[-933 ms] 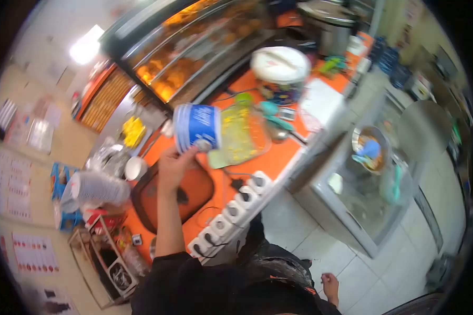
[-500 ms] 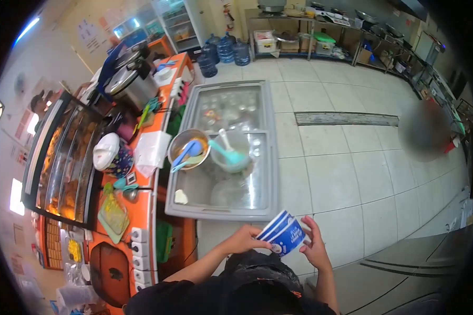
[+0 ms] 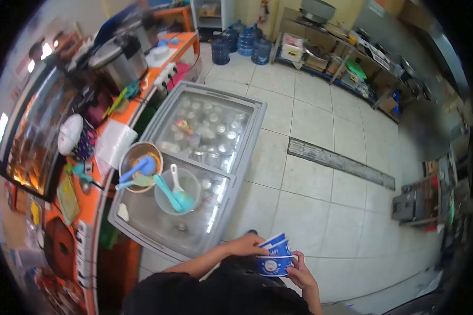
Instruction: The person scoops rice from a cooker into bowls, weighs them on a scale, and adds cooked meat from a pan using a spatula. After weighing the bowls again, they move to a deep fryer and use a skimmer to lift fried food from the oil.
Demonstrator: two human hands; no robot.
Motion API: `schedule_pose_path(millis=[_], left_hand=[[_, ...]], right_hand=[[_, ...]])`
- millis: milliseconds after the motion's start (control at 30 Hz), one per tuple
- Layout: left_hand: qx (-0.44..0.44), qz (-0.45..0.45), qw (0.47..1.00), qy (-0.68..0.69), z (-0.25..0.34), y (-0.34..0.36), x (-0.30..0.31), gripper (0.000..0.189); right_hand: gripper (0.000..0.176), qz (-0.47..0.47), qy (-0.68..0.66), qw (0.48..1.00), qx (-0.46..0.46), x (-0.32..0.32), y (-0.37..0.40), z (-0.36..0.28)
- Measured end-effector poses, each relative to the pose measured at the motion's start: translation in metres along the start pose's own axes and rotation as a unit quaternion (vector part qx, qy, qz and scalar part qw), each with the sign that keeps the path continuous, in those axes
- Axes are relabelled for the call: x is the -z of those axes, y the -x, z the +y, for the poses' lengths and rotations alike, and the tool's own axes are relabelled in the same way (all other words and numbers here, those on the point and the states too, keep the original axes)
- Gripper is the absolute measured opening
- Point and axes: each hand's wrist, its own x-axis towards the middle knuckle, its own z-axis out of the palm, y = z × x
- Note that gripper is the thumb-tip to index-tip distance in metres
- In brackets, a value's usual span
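Note:
Several blue-and-white paper bowls [image 3: 275,265], nested loosely and fanned out, are held in front of my body. My left hand [image 3: 250,245] grips the upper bowls at their left side, fingers closed on the rims. Around the right side of the lowest bowl, which shows a round white logo, the fingers of my right hand [image 3: 300,272] are wrapped. The inside of the bowls is hidden from here.
A chest freezer [image 3: 247,139] with a glass top stands ahead-left. On it are a metal bowl [image 3: 125,167] and a clear tub [image 3: 195,185] with ladles. An orange counter [image 3: 104,185] runs along the left. Water jugs [image 3: 261,51] stand far ahead on the tiled floor.
My view has turned to the right, so the freezer sits further left. My right hand has come in from beside the bowls to grip the lowest one, and the stack is more fanned out.

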Motion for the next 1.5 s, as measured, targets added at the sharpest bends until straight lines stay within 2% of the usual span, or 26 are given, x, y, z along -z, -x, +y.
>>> schedule_pose_path(millis=[100, 133, 233, 267, 367, 400, 500, 533, 567, 633, 733, 833, 867, 933, 1033, 1067, 1100, 1133, 1233, 1300, 1333, 1400, 1500], left_hand=[[-0.025, 0.045, 0.997, 0.058, 0.048, -0.058, 0.032, 0.033], [-0.034, 0.053, 0.996, 0.067, 0.056, -0.075, 0.042, 0.033], [-0.021, 0.161, 0.978, 0.133, 0.088, -0.107, 0.066, 0.034], [-0.023, 0.177, 0.971, 0.156, 0.092, -0.120, 0.075, 0.035], [-0.008, 0.258, 0.956, 0.141, 0.103, -0.151, 0.107, 0.033], [-0.017, 0.297, 0.946, 0.127, 0.101, -0.163, 0.120, 0.034], [0.005, 0.424, 0.889, 0.175, 0.113, -0.188, 0.166, 0.037], [-0.009, 0.481, 0.858, 0.180, 0.126, -0.194, 0.181, 0.038], [-0.019, 0.534, 0.826, 0.180, 0.141, -0.194, 0.197, 0.038], [-0.017, 0.635, 0.761, 0.127, 0.163, -0.193, 0.231, 0.038], [0.001, 0.747, 0.665, 0.002, 0.163, -0.182, 0.282, 0.034], [0.109, 0.798, 0.582, -0.112, 0.148, -0.177, 0.331, 0.035], [0.139, 0.812, 0.552, -0.129, 0.140, -0.179, 0.345, 0.033], [0.196, 0.833, 0.490, -0.165, 0.119, -0.182, 0.377, 0.028], [0.215, 0.867, 0.389, -0.227, 0.094, -0.202, 0.421, 0.018], [0.233, 0.871, 0.376, -0.212, 0.091, -0.204, 0.432, 0.014], [0.239, 0.877, 0.353, -0.220, 0.098, -0.199, 0.442, 0.014], [0.246, 0.882, 0.334, -0.223, 0.099, -0.201, 0.448, 0.015], [0.288, 0.899, 0.262, -0.199, 0.134, -0.209, 0.454, 0.017], [0.318, 0.906, 0.209, -0.186, 0.154, -0.211, 0.450, 0.018], [0.337, 0.903, 0.203, -0.173, 0.164, -0.215, 0.445, 0.017], [0.374, 0.897, 0.182, -0.148, 0.176, -0.232, 0.436, 0.015], [0.436, 0.876, 0.186, -0.089, 0.176, -0.281, 0.433, 0.019]], right_hand=[[0.057, -0.026, 0.081, 0.996, 0.036, 0.042, -0.034, -0.077], [0.052, -0.048, 0.087, 0.995, 0.018, 0.064, -0.056, -0.094], [0.044, -0.029, 0.030, 0.999, -0.023, 0.044, -0.119, -0.158], [0.052, -0.013, 0.006, 0.999, -0.038, 0.049, -0.138, -0.174], [0.068, -0.085, 0.016, 0.992, -0.092, 0.046, -0.201, -0.233], [0.075, -0.117, 0.068, 0.986, -0.097, 0.048, -0.225, -0.254], [0.069, -0.196, 0.127, 0.964, -0.128, 0.065, -0.318, -0.311], [0.063, -0.225, 0.127, 0.956, -0.140, 0.055, -0.345, -0.341], [0.060, -0.253, 0.188, 0.938, -0.146, 0.047, -0.372, -0.369], [0.053, -0.313, 0.310, 0.887, -0.137, 0.024, -0.436, -0.432], [0.043, -0.398, 0.436, 0.798, -0.118, -0.027, -0.520, -0.499], [0.037, -0.441, 0.485, 0.751, -0.084, -0.088, -0.597, -0.541], [0.034, -0.427, 0.534, 0.727, -0.064, -0.111, -0.620, -0.550], [0.034, -0.467, 0.548, 0.693, 0.017, -0.148, -0.674, -0.548], [0.037, -0.482, 0.576, 0.642, 0.155, -0.201, -0.737, -0.549], [0.038, -0.481, 0.582, 0.625, 0.198, -0.224, -0.753, -0.551], [0.040, -0.475, 0.587, 0.612, 0.235, -0.241, -0.759, -0.551], [0.043, -0.478, 0.583, 0.616, 0.226, -0.256, -0.772, -0.549], [0.040, -0.489, 0.589, 0.587, 0.263, -0.314, -0.792, -0.547], [0.041, -0.522, 0.569, 0.542, 0.332, -0.352, -0.817, -0.530], [0.041, -0.536, 0.554, 0.521, 0.366, -0.367, -0.829, -0.520], [0.037, -0.566, 0.557, 0.506, 0.337, -0.402, -0.836, -0.501], [0.034, -0.608, 0.585, 0.458, 0.280, -0.431, -0.850, -0.474]])
